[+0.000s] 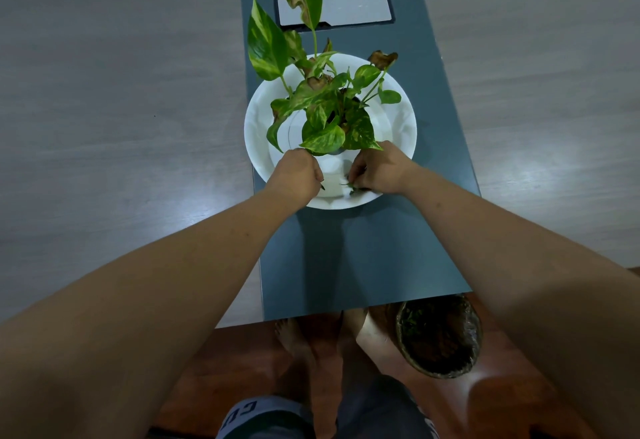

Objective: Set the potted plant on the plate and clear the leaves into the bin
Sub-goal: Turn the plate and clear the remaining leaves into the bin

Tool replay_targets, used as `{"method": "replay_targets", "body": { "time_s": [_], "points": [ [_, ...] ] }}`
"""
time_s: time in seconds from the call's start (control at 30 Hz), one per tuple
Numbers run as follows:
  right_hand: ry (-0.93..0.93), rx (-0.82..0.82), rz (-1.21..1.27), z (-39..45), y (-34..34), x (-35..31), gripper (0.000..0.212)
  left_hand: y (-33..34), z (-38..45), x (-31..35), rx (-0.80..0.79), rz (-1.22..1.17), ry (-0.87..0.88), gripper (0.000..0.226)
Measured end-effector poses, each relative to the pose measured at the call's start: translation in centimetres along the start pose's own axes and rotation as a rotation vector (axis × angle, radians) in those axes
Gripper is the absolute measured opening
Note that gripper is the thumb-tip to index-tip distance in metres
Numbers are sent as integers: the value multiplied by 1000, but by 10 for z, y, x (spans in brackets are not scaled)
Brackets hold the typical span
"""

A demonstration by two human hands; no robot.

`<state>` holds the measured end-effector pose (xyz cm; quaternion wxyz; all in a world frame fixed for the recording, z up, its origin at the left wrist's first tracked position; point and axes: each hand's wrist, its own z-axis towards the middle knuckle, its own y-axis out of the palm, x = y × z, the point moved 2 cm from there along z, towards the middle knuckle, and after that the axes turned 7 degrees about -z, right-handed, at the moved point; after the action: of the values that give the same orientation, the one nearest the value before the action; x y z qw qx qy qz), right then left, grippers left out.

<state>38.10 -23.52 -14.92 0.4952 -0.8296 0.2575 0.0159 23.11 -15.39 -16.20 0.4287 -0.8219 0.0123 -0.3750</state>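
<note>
The potted plant [325, 106], green and yellow leaves with some brown ones, stands in the middle of a white plate [258, 127] on the dark strip of the table. Its pot is mostly hidden under the foliage. My left hand [298, 172] is closed in a fist over the plate's near part, with a small dark bit showing at its fingers. My right hand [377, 170] pinches small leaf scraps [351, 189] lying on the plate's near rim. A woven bin [440, 334] stands on the floor below the table's edge, to the right of my feet.
A grey rectangular panel [346, 7] is set into the dark strip [363, 258] behind the plant. Light grey tabletop lies on both sides. The table's near edge is above my bare feet [311, 341] on a reddish wood floor.
</note>
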Motion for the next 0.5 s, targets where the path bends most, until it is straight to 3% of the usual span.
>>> {"method": "replay_targets", "body": {
  "time_s": [0.27, 0.5],
  "points": [
    [37, 19, -126, -4, 6, -23, 22, -10, -6, 3, -69, -2, -32, 18],
    [23, 12, 40, -4, -1, -12, 22, -12, -2, 3, -84, 30, -96, 24]
  ]
}}
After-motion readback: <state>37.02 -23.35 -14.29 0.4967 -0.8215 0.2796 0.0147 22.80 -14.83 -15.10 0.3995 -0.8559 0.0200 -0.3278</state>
